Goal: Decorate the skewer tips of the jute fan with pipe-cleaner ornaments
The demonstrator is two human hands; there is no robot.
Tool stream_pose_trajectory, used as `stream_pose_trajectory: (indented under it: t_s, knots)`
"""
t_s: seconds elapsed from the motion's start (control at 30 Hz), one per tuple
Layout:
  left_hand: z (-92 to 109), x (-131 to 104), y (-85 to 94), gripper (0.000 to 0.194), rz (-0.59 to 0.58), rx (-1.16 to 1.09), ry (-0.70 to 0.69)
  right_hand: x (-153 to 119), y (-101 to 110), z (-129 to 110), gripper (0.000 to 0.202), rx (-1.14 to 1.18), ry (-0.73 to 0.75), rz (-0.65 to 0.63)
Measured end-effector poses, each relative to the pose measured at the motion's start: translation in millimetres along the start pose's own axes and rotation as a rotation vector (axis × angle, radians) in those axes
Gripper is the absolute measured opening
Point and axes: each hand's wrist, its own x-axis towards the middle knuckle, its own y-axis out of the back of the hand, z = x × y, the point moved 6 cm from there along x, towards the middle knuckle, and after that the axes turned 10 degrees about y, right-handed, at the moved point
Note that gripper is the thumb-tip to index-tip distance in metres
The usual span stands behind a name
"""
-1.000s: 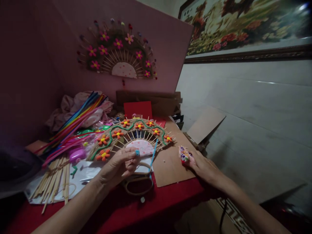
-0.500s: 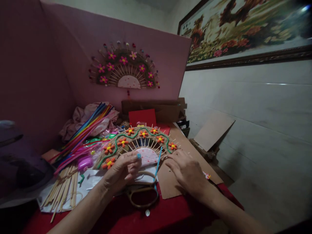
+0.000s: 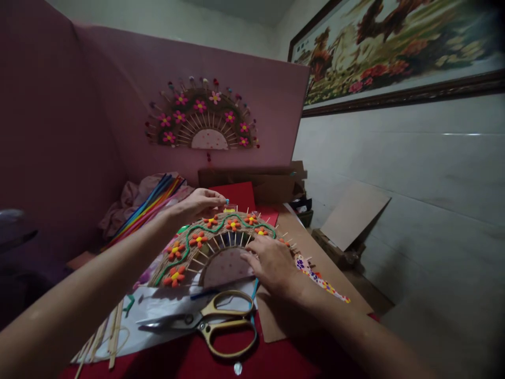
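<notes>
A small blue fuzzy curl (image 3: 227,201), which looks like pipe cleaner, is pinched in the fingertips of my left hand (image 3: 201,200), at the top rim of a fan. The fan (image 3: 221,226) is twine-wrapped, with thin stick ribs, orange flowers, a wavy green strip and a pale half-circle base. My right hand (image 3: 276,266) holds the fan's right side, its bent fingers over the ribs and the base. Part of the base and a flower are hidden beneath it. Gold-handled scissors (image 3: 209,322) lie just in front, beside a blue pipe cleaner (image 3: 253,295).
Thin wooden sticks (image 3: 112,337) and white paper (image 3: 153,342) lie front left; coloured pipe cleaners (image 3: 152,205) are heaped behind. Brown cardboard (image 3: 280,316) and a flower-patterned strip (image 3: 323,284) are on the right. A similar fan (image 3: 201,116) hangs on the pink board.
My left hand has moved up and forward to the fan's top rim with the blue curl, uncovering the scissor blades. My right hand has shifted left onto the ribs and base.
</notes>
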Motion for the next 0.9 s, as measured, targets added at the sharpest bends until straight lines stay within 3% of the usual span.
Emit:
stream_pose_trajectory:
  t_s: [0.23,0.4,0.53,0.63,0.9]
  knots:
    - [21,62,15.1,0.023,-0.076,0.292,0.001,22,19,44,0.022,-0.005,-0.076,0.112]
    - [16,98,15.7,0.018,-0.184,0.413,0.065,9,-2,18,0.017,0.144,0.049,0.067]
    - [12,115,13.6,0.014,-0.292,0.501,0.137,2,-22,-1,0.010,0.095,0.075,0.060]
    - [9,126,11.4,0.015,-0.348,0.563,0.188,-1,-29,-5,0.009,0.096,0.116,0.164]
    - [3,153,7.3,0.011,-0.411,0.673,0.272,-13,-42,-19,0.024,0.045,0.398,0.455]
